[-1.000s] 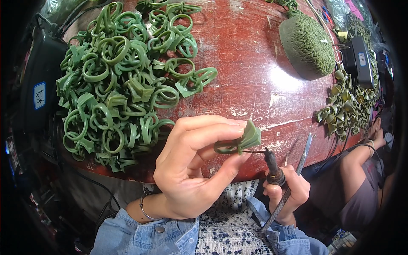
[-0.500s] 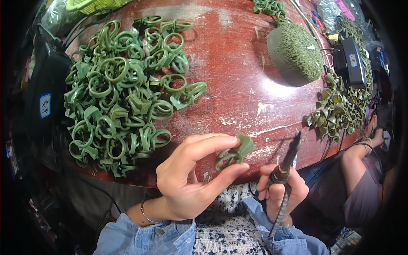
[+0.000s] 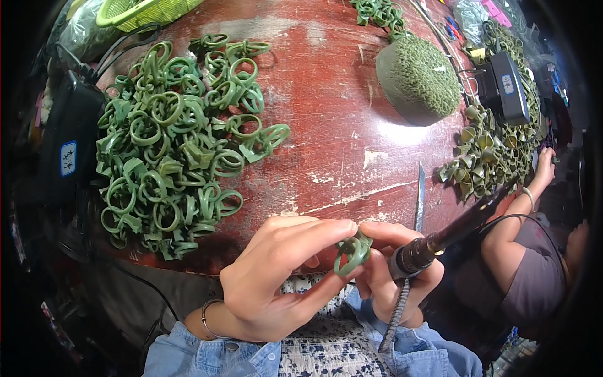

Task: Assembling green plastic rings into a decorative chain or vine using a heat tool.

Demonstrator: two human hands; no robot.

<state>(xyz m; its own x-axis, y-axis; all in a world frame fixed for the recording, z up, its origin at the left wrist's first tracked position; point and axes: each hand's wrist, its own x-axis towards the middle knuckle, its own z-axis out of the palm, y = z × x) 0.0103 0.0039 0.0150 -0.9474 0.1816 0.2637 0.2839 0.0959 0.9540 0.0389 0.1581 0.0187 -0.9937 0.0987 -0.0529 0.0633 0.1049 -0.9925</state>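
On black box [image 3: 74, 110], blue-edged written label [image 3: 68, 158], left hand [image 3: 267, 279] pinching green ring [image 3: 353, 254]

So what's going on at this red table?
A person's left hand pinches a small green ringed piece, and the right hand seems to touch it too while gripping a dark pen-like tool and a slim metal blade. A pile of similar green pieces lies to the left on the red table; a rough-topped green block sits farther off to the right.

Light-blue denim sleeves [image 3: 201, 359] flank a white, dark-flowered garment [image 3: 330, 349]; a round button [image 3: 232, 346] and slender metal bangle [image 3: 204, 319] lie to its left.
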